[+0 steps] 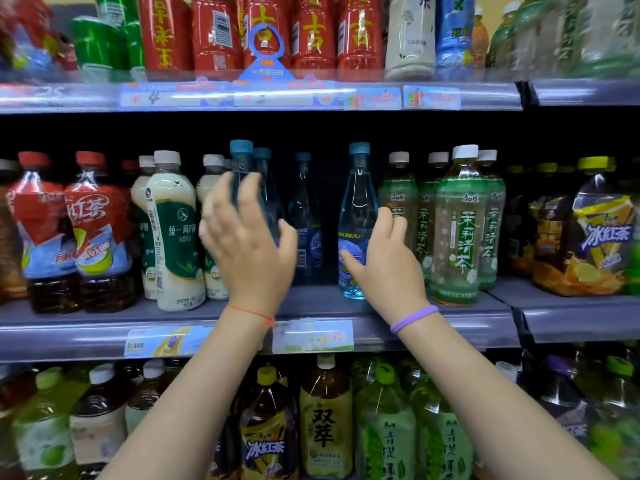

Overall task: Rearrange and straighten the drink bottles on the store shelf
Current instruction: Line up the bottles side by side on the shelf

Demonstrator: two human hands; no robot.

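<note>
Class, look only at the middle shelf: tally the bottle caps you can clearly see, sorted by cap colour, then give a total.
Red plastic caps: 3
White plastic caps: 8
Teal-blue plastic caps: 4
Yellow plastic caps: 2, with dimmer ones behind too dark to count
Total: 17

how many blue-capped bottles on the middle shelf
4: two at the left hand, front and behind; one dark, set back mid-gap; one at the front by the right hand. More may hide behind.

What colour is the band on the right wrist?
Purple band, clearest in the head view.
</note>
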